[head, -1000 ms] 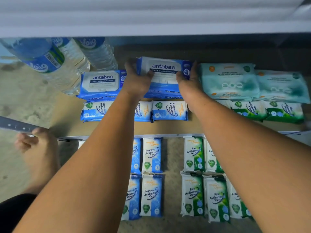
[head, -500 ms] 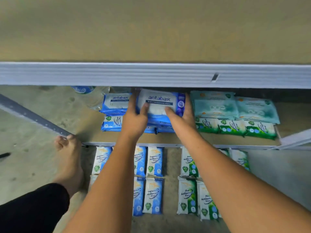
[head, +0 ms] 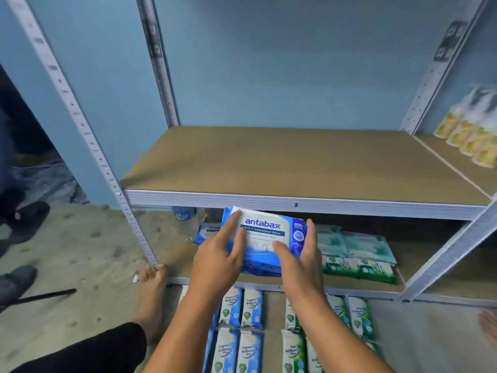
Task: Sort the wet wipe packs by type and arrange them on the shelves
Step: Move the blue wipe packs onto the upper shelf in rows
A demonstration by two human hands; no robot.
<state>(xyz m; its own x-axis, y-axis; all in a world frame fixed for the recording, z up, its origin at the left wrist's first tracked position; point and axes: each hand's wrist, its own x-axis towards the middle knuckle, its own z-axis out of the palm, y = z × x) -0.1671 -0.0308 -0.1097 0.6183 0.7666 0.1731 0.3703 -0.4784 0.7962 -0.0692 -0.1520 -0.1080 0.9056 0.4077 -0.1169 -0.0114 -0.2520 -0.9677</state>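
Observation:
A blue Antabax wipe pack [head: 269, 230] is held in front of the lower shelf opening, just below the upper shelf's metal edge [head: 295, 204]. My left hand [head: 220, 257] grips its left side and my right hand [head: 298, 261] grips its right side, thumbs on its face. Another Antabax pack [head: 208, 230] lies behind on the bottom shelf [head: 441, 259]. Teal packs [head: 355, 244] and green pine packs [head: 357, 269] lie there to the right. Blue fragrance packs [head: 239, 310] and green pine packs [head: 352, 316] lie in rows on the floor.
The upper shelf board [head: 282, 160] shows bare wood. A water bottle [head: 188, 223] stands on the bottom shelf at left. Yellow pouches [head: 470, 135] sit on the neighbouring shelf at right. My bare foot [head: 150, 292] touches the left upright post [head: 88, 135]. Dark shoes [head: 16, 281] lie at far left.
Both hands have lifted the Antabax pack off the bottom shelf and out toward me. The view has tilted up, and the upper shelf now shows.

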